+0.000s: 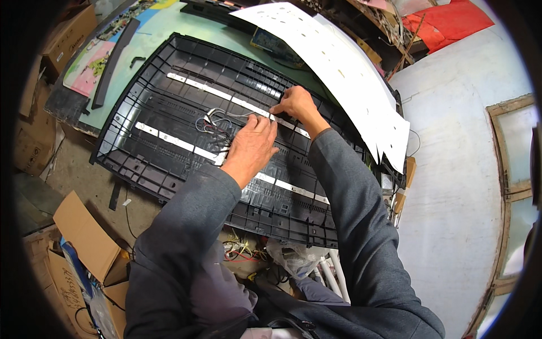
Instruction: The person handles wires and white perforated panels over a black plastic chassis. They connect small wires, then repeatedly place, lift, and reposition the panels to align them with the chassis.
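Note:
A large black plastic TV back panel (186,144) lies with its ribbed inside facing up. Two white LED strips run across it, an upper strip (217,95) and a lower strip (169,138). My left hand (252,146) lies palm down, fingers stretched out, its tips by the middle of the upper strip. Just right of it, my right hand (298,106) has thumb and forefinger pinched together at that strip. Whatever sits between those fingertips is too small to make out. Thin wires (213,121) bunch beside my left hand, and one lead runs toward its fingertips.
A white perforated sheet (333,68) leans over the panel's far right side. On the green tabletop (155,42) lies a dark curved strip (116,65). Cardboard boxes stand at left, including an open carton (84,243). Loose cables (243,248) and white tubes (337,271) are below the panel.

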The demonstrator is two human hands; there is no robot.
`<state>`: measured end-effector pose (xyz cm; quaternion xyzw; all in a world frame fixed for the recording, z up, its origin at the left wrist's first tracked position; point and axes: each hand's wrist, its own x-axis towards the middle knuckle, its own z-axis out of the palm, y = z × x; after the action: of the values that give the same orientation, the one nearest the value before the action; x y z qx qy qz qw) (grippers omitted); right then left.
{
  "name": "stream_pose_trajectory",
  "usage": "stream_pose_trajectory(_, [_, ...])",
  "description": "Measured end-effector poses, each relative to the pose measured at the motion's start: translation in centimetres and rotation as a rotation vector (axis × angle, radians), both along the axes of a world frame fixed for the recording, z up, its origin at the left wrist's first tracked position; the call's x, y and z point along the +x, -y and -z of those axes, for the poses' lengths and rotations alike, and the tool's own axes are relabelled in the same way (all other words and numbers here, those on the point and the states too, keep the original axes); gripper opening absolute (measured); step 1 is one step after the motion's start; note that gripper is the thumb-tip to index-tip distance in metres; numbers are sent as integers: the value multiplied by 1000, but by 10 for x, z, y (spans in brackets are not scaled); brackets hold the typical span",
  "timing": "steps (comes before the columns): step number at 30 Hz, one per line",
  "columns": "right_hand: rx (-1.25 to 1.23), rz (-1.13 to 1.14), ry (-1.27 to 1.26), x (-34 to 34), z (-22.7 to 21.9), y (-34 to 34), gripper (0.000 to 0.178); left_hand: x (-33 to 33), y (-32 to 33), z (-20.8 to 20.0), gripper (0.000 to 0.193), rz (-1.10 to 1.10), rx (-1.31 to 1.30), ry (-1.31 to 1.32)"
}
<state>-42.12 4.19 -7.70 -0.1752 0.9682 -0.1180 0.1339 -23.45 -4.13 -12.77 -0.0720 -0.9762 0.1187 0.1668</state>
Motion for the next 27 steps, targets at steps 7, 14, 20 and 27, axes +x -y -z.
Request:
stream_pose_trajectory(7, [-166,-111,-191,22,10,-5,24,2,0,-5,66,5,22,20])
stream_pose_trajectory(14, [-185,-443,-351,47,13,-24,19,-2,5,-6,66,2,122,98])
stream_pose_trajectory(20, [-247,-385,-420,59,24,-20,18,20,8,-30,61,37,80,229])
stream_pose_trajectory(27, [-258,-235,-254,61,22,-25,25,160,-1,-110,51,408,377,272])
